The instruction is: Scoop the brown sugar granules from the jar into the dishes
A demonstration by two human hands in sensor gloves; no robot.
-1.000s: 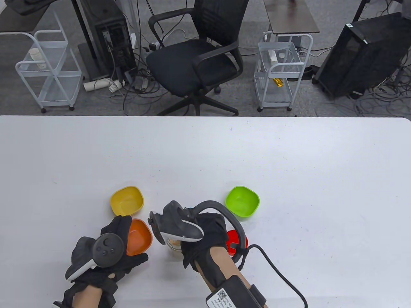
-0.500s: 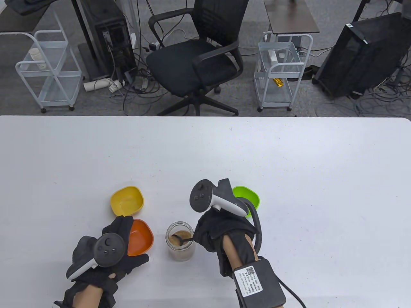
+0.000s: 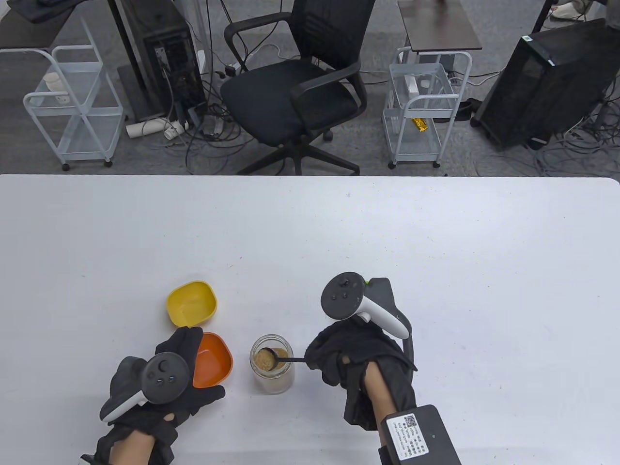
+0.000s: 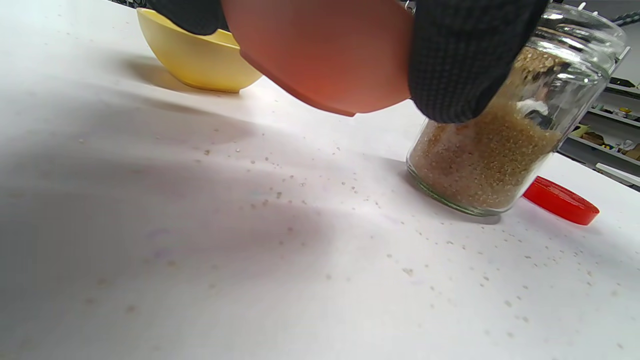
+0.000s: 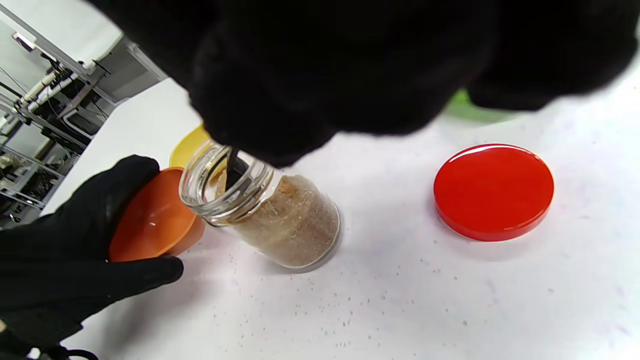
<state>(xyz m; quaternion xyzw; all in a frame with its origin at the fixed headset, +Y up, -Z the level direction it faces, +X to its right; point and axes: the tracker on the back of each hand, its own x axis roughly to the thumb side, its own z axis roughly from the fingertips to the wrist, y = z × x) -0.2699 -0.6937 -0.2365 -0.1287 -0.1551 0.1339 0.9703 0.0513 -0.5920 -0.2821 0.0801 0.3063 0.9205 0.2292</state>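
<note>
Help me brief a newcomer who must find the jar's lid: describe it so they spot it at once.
On the white table, find the open glass jar of brown sugar; the lid lies flat on the table beside it, on the side away from the orange dish. It is a flat, glossy red disc, unlike the hollow coloured dishes.

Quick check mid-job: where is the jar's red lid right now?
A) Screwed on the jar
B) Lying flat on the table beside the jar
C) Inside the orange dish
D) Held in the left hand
B: the right wrist view shows the red lid lying flat on the table, apart from the open jar.
</note>
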